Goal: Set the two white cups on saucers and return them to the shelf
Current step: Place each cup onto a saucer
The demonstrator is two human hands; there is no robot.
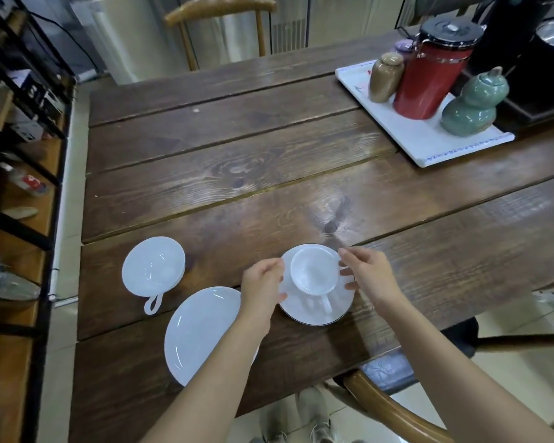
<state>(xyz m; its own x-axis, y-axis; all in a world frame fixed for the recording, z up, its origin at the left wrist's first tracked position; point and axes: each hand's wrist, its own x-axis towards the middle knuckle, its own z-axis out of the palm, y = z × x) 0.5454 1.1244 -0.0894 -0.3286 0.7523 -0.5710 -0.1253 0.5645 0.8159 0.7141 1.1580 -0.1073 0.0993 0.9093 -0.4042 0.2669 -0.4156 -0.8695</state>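
A: How far along does the task look?

B: About a quarter, as a judgement. One cup point(314, 272) already sits upright on a saucer point(317, 310), its handle pointing back toward the person. That pair lies between the two hands on the tabletop point(237, 167).

A: And the hands themselves?

B: The left hand point(263, 284) touches the saucer's left rim, fingers curled loosely with the thumb near the edge. The right hand point(370, 274) is half open on the other side, fingertips at the cup's rim and the saucer's right edge. Whether either has a firm grip cannot be told; the saucer appears to rest on the wood, not lifted.

A: What about the second cup?

B: The other cup point(153, 266) stands well to the left of the left hand, bare on the tabletop, handle toward the near edge. The empty saucer point(202, 334) lies just beside the left forearm, nearer the person, and partly under that arm.

A: So what remains?

B: That cup is not yet on its saucer, and neither set is on the shelf point(16, 199), which runs along the far left, beyond the loose cup. Most of the carrying appears still ahead.
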